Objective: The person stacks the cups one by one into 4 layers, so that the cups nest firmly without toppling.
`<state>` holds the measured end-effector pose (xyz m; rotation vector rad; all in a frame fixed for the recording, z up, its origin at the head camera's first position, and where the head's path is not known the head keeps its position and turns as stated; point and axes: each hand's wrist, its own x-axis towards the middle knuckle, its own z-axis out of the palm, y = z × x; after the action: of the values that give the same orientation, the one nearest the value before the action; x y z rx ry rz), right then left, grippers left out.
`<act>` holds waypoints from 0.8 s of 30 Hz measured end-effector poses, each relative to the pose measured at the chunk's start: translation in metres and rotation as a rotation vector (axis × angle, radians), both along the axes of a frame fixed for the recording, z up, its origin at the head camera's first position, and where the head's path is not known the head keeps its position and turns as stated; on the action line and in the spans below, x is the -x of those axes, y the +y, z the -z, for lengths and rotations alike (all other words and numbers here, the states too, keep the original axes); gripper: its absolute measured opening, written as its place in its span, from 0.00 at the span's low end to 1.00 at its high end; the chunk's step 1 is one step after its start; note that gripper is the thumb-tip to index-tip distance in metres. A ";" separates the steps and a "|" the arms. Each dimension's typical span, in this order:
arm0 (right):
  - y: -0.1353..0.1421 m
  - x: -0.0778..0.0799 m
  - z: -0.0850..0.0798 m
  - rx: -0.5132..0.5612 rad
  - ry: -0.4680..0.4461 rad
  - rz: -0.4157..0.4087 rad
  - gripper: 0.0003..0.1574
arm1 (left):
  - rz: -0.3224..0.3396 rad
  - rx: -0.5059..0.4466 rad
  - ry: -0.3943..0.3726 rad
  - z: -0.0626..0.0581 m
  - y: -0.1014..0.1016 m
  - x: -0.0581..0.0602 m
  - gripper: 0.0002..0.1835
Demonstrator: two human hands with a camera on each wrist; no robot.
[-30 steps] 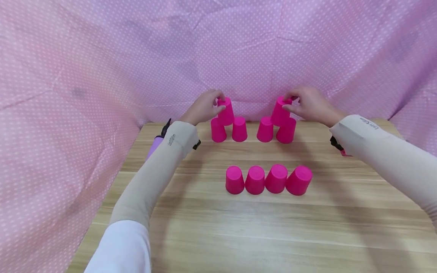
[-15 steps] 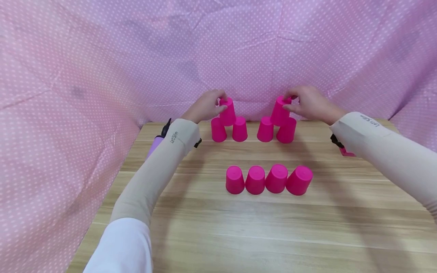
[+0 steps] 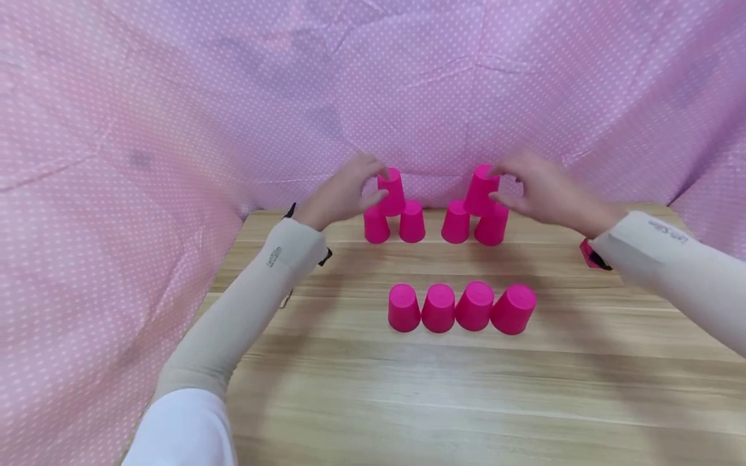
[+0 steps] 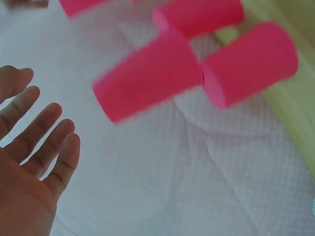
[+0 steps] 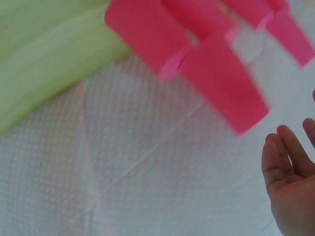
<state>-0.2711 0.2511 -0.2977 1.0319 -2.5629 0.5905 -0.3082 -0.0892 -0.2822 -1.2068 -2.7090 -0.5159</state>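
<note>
Two small stacks of upside-down pink cups stand at the back of the table. In the left stack, an upper cup [image 3: 392, 193] rests across two lower cups; in the right stack, another upper cup [image 3: 481, 191] does the same. My left hand [image 3: 344, 191] is beside the left upper cup, fingers spread; the left wrist view shows a gap between the fingers [image 4: 49, 123] and that cup [image 4: 147, 76]. Blurred by motion, my right hand [image 3: 544, 191] is beside the right upper cup, and the right wrist view shows its relaxed fingers [image 5: 271, 160] apart from the cup [image 5: 224, 86].
A row of several upside-down pink cups [image 3: 438, 309] stands nearer on the wooden table [image 3: 431, 401]. Polka-dot pink cloth [image 3: 419, 97] hangs close behind the stacks. A small pink object [image 3: 590, 254] lies by the right forearm.
Both hands have let go of the upper cups and drawn outward. Before that, the left upper cup shifted slightly right over its two lower cups.
</note>
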 end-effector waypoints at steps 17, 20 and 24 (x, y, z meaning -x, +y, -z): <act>-0.058 -0.085 0.061 -0.225 -0.150 -0.314 0.28 | 0.297 0.230 -0.107 0.064 0.003 -0.102 0.20; -0.061 -0.088 0.065 -0.251 -0.171 -0.327 0.29 | 0.288 0.238 -0.123 0.070 0.002 -0.104 0.21; -0.063 -0.089 0.068 -0.256 -0.182 -0.327 0.29 | 0.279 0.231 -0.141 0.075 -0.001 -0.105 0.21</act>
<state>-0.1820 0.1876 -0.3654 1.5710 -2.6969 0.4585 -0.2027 -0.0905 -0.3574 -1.6831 -2.7922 -0.3350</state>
